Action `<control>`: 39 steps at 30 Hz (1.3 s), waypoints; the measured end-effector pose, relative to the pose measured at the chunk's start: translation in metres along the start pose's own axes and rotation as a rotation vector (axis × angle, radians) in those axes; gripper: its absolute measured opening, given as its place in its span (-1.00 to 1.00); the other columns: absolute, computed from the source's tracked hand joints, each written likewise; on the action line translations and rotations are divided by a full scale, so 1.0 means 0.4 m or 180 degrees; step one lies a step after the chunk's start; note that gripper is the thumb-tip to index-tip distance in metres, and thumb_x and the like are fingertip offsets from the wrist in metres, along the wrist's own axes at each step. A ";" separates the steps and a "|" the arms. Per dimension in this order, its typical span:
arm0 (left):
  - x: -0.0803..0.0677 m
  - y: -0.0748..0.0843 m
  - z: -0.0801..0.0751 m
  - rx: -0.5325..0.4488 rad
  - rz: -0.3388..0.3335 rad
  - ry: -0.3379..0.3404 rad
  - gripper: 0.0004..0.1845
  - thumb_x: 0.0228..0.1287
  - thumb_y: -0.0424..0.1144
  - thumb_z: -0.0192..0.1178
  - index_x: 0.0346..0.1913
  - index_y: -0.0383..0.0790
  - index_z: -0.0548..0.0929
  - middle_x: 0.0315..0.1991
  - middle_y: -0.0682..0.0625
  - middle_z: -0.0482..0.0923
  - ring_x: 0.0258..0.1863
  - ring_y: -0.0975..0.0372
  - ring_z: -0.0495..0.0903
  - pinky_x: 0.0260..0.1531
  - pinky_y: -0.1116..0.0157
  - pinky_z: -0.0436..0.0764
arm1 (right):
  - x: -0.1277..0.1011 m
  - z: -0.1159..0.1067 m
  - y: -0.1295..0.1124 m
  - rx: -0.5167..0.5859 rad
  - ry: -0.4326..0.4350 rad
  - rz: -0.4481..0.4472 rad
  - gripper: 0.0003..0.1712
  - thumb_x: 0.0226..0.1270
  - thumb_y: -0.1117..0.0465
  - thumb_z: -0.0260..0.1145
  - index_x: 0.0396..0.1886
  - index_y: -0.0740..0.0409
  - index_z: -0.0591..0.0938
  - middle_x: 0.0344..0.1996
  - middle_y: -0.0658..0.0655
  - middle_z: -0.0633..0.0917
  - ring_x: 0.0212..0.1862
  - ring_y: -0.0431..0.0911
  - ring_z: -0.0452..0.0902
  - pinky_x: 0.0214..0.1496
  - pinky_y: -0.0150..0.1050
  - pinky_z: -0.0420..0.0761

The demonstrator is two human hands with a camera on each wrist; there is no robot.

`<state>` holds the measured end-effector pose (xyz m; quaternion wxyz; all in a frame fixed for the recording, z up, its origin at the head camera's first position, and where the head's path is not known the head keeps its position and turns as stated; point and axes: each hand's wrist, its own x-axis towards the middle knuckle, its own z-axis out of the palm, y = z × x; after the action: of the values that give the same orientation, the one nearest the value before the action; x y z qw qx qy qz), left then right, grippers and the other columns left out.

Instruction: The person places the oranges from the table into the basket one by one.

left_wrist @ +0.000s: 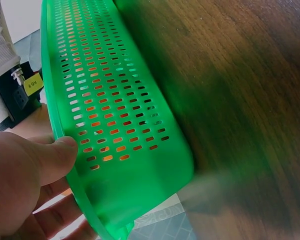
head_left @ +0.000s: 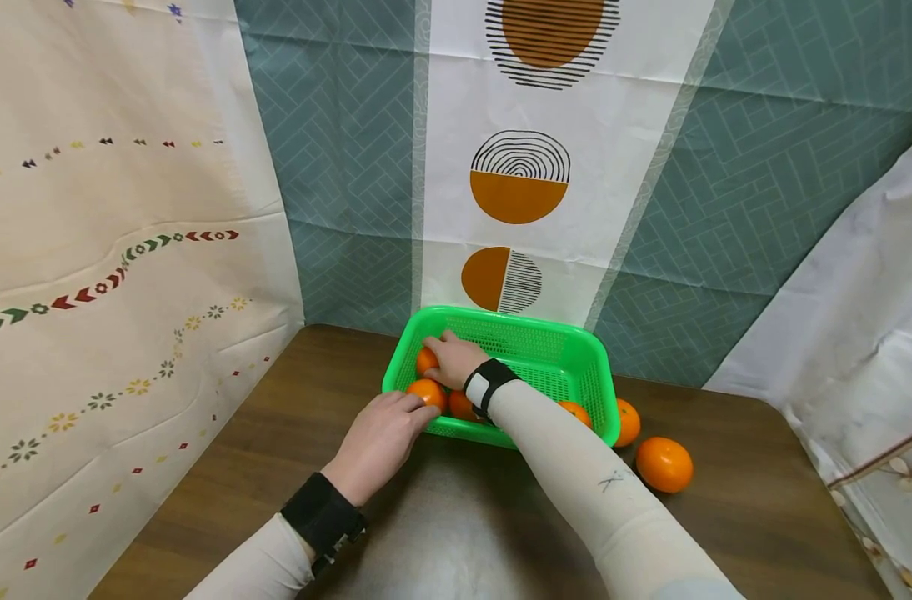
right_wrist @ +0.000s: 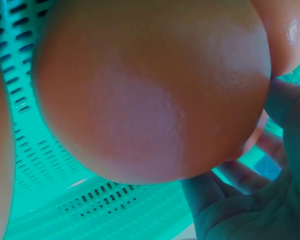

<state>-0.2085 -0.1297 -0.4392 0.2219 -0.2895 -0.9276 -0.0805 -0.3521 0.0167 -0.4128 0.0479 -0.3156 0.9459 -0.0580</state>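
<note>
A green perforated plastic basket (head_left: 527, 321) stands on the wooden table with several oranges in it. My left hand (head_left: 384, 433) grips its near left rim, beside an orange (head_left: 428, 394). In the left wrist view the thumb (left_wrist: 67, 147) lies on the outside of the rim while the fingers go over to the inner side. My right hand (head_left: 458, 362) reaches into the left end of the basket and holds an orange (head_left: 427, 361) there. Close to the right wrist camera another orange (right_wrist: 155, 95) fills the view and partly hides the fingers.
Two more oranges lie on the table outside the basket's right end, one against its wall (head_left: 628, 422) and one nearer the front (head_left: 664, 464). Patterned cloths (head_left: 351, 167) hang behind and at both sides of the wooden table (head_left: 291, 417).
</note>
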 end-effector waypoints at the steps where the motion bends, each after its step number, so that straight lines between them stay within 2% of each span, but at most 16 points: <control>1: 0.000 0.000 0.000 -0.0003 -0.0002 0.0002 -0.66 0.15 -0.34 0.49 -0.01 -0.07 0.71 -0.23 0.07 0.61 -0.22 0.15 0.51 -0.03 0.18 0.59 | 0.000 -0.001 0.000 0.0006 0.0003 -0.0010 -0.34 0.50 -0.03 0.27 0.50 0.02 0.35 0.18 0.24 0.49 -0.07 0.05 0.58 0.06 -0.11 0.61; 12: 0.002 0.003 -0.004 -0.0033 -0.0002 -0.0009 -0.66 0.16 -0.34 0.48 0.01 -0.07 0.71 -0.21 0.07 0.62 -0.21 0.14 0.52 0.00 0.17 0.58 | 0.000 -0.003 0.007 -0.0011 0.0028 -0.0008 -0.32 0.49 -0.06 0.28 0.51 0.00 0.35 0.17 0.23 0.48 -0.14 0.04 0.59 0.01 -0.10 0.63; 25: 0.001 0.004 -0.006 0.0014 0.0010 -0.0017 -0.72 0.23 -0.33 0.44 0.00 -0.07 0.71 -0.22 0.08 0.62 -0.20 0.15 0.52 -0.02 0.19 0.57 | -0.015 -0.015 0.000 0.0036 0.0042 0.0006 -0.33 0.50 -0.02 0.28 0.50 0.01 0.36 0.19 0.24 0.47 -0.07 0.05 0.58 0.07 -0.11 0.61; 39: -0.001 0.002 -0.004 -0.0027 -0.0006 -0.0004 -0.68 0.19 -0.31 0.47 0.00 -0.06 0.71 -0.19 0.08 0.63 -0.19 0.15 0.53 0.02 0.17 0.58 | -0.020 -0.021 0.001 -0.0043 0.0121 -0.0069 -0.35 0.49 -0.02 0.28 0.48 0.03 0.38 0.17 0.24 0.49 -0.07 0.06 0.58 0.07 -0.10 0.61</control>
<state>-0.2071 -0.1297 -0.4378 0.2199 -0.2897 -0.9277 -0.0845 -0.3471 0.0223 -0.4043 0.0271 -0.3249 0.9436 -0.0581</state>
